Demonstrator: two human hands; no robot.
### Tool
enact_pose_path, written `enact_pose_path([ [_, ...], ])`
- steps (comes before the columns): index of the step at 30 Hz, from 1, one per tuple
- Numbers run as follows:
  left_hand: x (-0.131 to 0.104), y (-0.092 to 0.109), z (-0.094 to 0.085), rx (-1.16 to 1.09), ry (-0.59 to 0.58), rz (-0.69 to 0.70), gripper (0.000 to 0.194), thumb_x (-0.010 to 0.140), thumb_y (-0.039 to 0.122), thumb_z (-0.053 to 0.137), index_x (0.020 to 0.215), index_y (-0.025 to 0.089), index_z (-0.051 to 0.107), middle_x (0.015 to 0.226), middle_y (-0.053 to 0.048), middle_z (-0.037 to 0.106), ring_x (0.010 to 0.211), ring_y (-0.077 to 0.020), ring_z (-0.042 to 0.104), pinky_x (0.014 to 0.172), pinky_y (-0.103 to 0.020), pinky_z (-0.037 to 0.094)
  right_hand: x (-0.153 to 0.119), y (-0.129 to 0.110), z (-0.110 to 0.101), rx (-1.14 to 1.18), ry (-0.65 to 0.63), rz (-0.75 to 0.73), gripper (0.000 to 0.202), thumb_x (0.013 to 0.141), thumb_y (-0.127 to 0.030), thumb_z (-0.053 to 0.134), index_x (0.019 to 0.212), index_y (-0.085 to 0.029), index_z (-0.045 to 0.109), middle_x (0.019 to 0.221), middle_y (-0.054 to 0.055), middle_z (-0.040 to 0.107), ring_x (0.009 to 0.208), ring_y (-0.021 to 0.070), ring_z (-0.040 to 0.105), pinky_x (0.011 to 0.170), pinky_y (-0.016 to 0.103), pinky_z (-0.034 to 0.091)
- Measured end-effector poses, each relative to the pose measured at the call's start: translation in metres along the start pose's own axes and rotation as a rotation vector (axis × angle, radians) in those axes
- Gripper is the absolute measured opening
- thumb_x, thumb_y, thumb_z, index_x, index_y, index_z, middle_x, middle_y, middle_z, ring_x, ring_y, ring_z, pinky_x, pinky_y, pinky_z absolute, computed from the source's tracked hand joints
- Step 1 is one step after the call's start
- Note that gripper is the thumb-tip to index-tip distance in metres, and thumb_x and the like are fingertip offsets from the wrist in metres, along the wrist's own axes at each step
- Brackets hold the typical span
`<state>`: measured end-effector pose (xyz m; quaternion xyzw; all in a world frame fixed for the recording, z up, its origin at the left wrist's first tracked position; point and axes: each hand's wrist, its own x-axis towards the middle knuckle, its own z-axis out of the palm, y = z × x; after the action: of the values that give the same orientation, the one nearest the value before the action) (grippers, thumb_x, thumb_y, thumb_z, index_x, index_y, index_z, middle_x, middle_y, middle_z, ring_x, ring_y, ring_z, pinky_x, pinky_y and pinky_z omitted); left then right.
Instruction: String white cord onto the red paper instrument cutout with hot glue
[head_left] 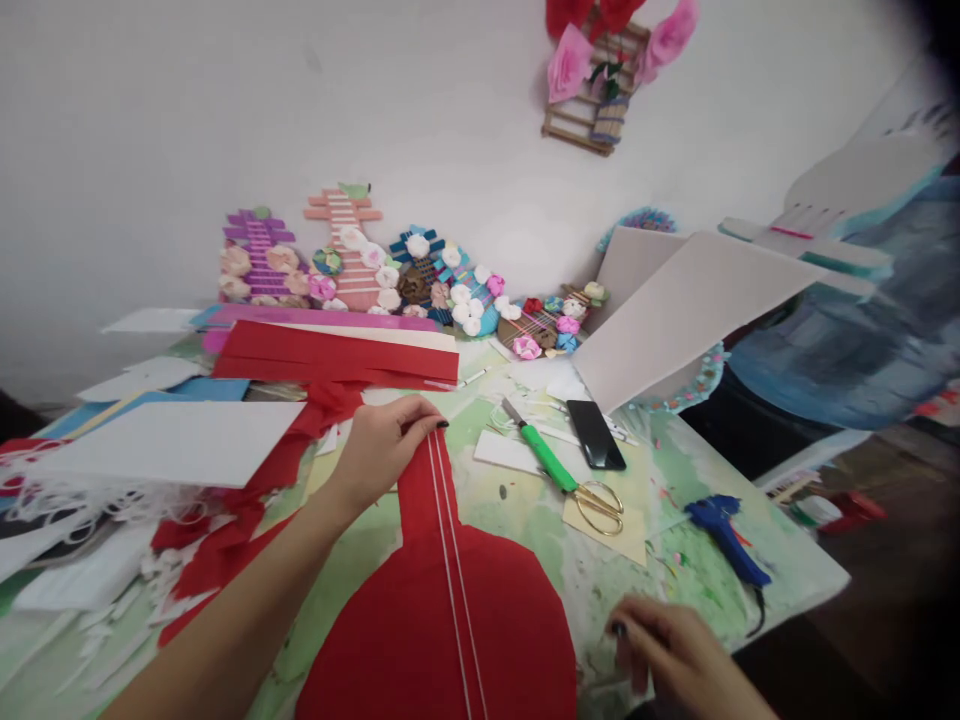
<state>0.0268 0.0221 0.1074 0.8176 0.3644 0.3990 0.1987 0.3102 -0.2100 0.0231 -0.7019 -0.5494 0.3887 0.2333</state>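
A red guitar-shaped piece [510, 610] lies on the table in front of me, its round body nearest and its neck pointing away. Two thin white strings [451, 560] run lengthwise down its neck and body. At the far end of the neck, my left hand [382, 450] pinches the edge where the strings end, thumb on top. My right hand [671, 645] is to the right of the round body, apart from it, with curled fingers; whatever they may hold is too blurred to make out.
Right of the neck lie a green-handled knife [546, 455], gold-handled scissors [600, 508], a black phone [596, 435] and a blue glue gun [727, 540]. White boards [172, 440], red scraps and shredded strips crowd the left. Decorated guitar shapes [349, 250] lean against the wall.
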Motion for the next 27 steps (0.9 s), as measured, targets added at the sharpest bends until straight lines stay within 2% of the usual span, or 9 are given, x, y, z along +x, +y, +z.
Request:
enact_pose_path([
  [4, 0.0, 0.0, -0.005, 0.011, -0.024, 0.033, 0.02, 0.087, 0.028, 0.051, 0.077, 0.016, 0.063, 0.068, 0.002, 0.063, 0.058, -0.0107, 0.054, 0.059, -0.021, 0.036, 0.045, -0.015, -0.044, -0.363, 0.375, -0.054, 0.026, 0.085, -0.031, 0.041, 0.088, -0.018, 0.064, 0.081, 0.007, 0.069, 0.073, 0.0205, 0.064, 0.068, 0.03, 0.045],
  [5, 0.0, 0.0, -0.006, 0.009, -0.023, 0.031, 0.019, 0.088, 0.028, 0.05, 0.077, 0.016, 0.062, 0.067, 0.002, 0.062, 0.058, -0.0107, 0.054, 0.058, -0.021, 0.036, 0.058, -0.015, -0.049, -0.454, 0.396, -0.057, 0.023, 0.083, -0.025, 0.042, 0.087, -0.018, 0.063, 0.086, 0.008, 0.069, 0.079, 0.0213, 0.063, 0.072, 0.03, 0.044],
  [8, 0.0, 0.004, -0.009, -0.082, -0.045, -0.02, 0.022, 0.089, 0.03, 0.049, 0.077, 0.016, 0.06, 0.068, 0.0, 0.062, 0.061, -0.0116, 0.055, 0.058, -0.022, 0.037, 0.095, -0.01, -0.052, -0.657, 0.298, -0.028, 0.014, 0.075, -0.016, 0.049, 0.082, -0.017, 0.061, 0.089, 0.009, 0.066, 0.084, 0.0213, 0.06, 0.073, 0.028, 0.041],
  [10, 0.001, 0.007, -0.013, -0.264, -0.084, -0.086, 0.025, 0.091, 0.035, 0.047, 0.08, 0.016, 0.059, 0.074, -0.002, 0.066, 0.068, -0.0133, 0.061, 0.062, -0.022, 0.042, 0.114, -0.007, -0.052, -0.714, 0.237, -0.007, 0.006, 0.069, -0.014, 0.055, 0.074, -0.017, 0.057, 0.084, 0.009, 0.063, 0.077, 0.0202, 0.058, 0.066, 0.026, 0.039],
  [13, 0.001, 0.011, -0.022, -0.57, -0.209, -0.191, 0.021, 0.086, 0.036, 0.057, 0.09, 0.016, 0.057, 0.083, -0.005, 0.07, 0.079, -0.0162, 0.066, 0.069, -0.023, 0.048, 0.127, -0.007, -0.056, -0.727, 0.204, 0.015, 0.01, 0.065, -0.011, 0.057, 0.068, -0.017, 0.05, 0.07, 0.005, 0.058, 0.065, 0.0169, 0.053, 0.057, 0.024, 0.034],
  [16, 0.0, 0.014, -0.031, -0.726, -0.37, -0.222, 0.026, 0.073, 0.025, 0.073, 0.093, 0.015, 0.059, 0.091, -0.008, 0.071, 0.087, -0.0183, 0.068, 0.073, -0.023, 0.052, 0.128, -0.011, -0.065, -0.714, 0.145, -0.025, 0.009, 0.069, -0.012, 0.053, 0.073, -0.018, 0.048, 0.065, 0.0, 0.054, 0.06, 0.0138, 0.049, 0.055, 0.022, 0.032],
  [19, 0.0, 0.014, -0.035, -0.76, -0.44, -0.214, 0.023, 0.071, 0.017, 0.073, 0.091, 0.013, 0.063, 0.096, -0.009, 0.071, 0.091, -0.0185, 0.067, 0.077, -0.024, 0.053, 0.125, -0.016, -0.069, -0.688, 0.078, -0.079, 0.01, 0.07, -0.013, 0.052, 0.078, -0.018, 0.05, 0.063, -0.002, 0.053, 0.059, 0.0127, 0.047, 0.054, 0.022, 0.031],
  [24, -0.003, 0.018, -0.032, -0.711, -0.392, -0.174, 0.02, 0.074, 0.018, 0.07, 0.093, 0.014, 0.066, 0.097, -0.008, 0.07, 0.093, -0.0192, 0.067, 0.079, -0.025, 0.054, 0.117, -0.019, -0.069, -0.583, 0.042, -0.071, 0.034, 0.067, -0.009, 0.049, 0.1, -0.017, 0.052, 0.063, -0.002, 0.059, 0.053, 0.0127, 0.051, 0.049, 0.022, 0.03],
  [27, -0.005, 0.021, -0.029, -0.646, -0.336, -0.131, 0.02, 0.075, 0.019, 0.068, 0.094, 0.015, 0.067, 0.101, -0.008, 0.069, 0.098, -0.0194, 0.065, 0.086, -0.026, 0.053, 0.103, -0.019, -0.08, -0.516, 0.029, -0.106, 0.034, 0.069, -0.01, 0.049, 0.102, -0.018, 0.055, 0.06, -0.002, 0.06, 0.05, 0.0122, 0.05, 0.046, 0.021, 0.03],
])
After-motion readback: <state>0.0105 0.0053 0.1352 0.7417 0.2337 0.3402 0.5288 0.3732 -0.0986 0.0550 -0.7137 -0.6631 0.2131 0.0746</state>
